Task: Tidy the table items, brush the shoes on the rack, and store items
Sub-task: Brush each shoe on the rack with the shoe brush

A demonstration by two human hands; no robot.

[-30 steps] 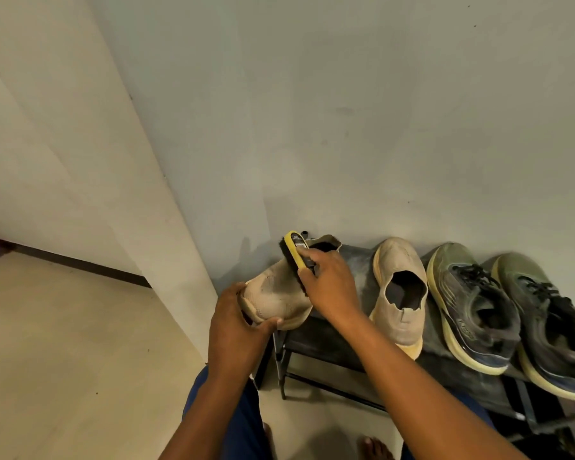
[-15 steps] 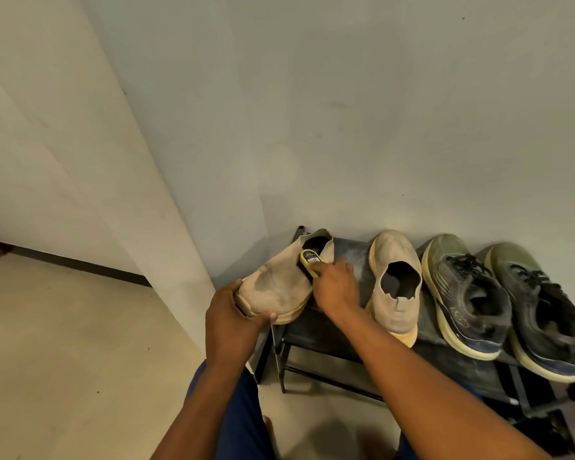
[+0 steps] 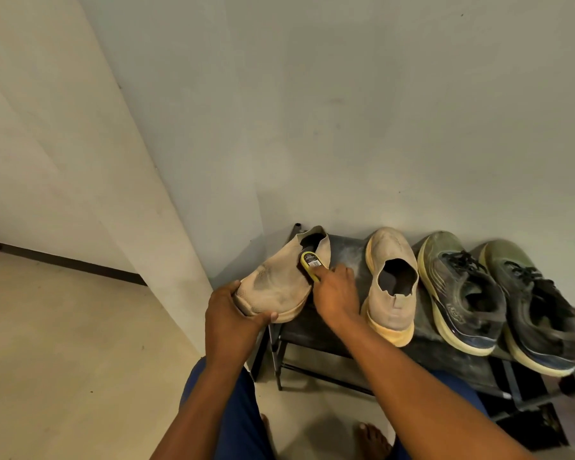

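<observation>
Beige knit slip-on shoe at left end of black metal shoe rack, tilted, toe lifted toward the wearer, heel near the wall. Left hand wrapped round the toe: grip closed on the shoe, thumb over the sole edge. Right hand closed on a small yellow-backed shoe brush, index finger pressed along its back, bristles against the shoe's upper just below the collar opening. Label visible on brush back; text too small to read.

Judged step: brushing first shoe of the row; three others apparently untouched.

Risks, as judgement:
- Shoe supported mainly by toe hold at rack's edge; hard stroke toward the heel could twist it free and drop it to the floor.
- Soft knit upper likely to buckle under brush pressure, leaving dirt patch near the toe unreached.
- Right wrist just beside second beige slip-on shoe; wide stroke could knock it along the shelf.
- Dust on the rack top could transfer back to cleaned fabric.

Count: beige slip-ons, two; dark grey-green laced trainers with pale yellow soles, two; brush, one; rack, one; bare feet at bottom edge, two.
</observation>
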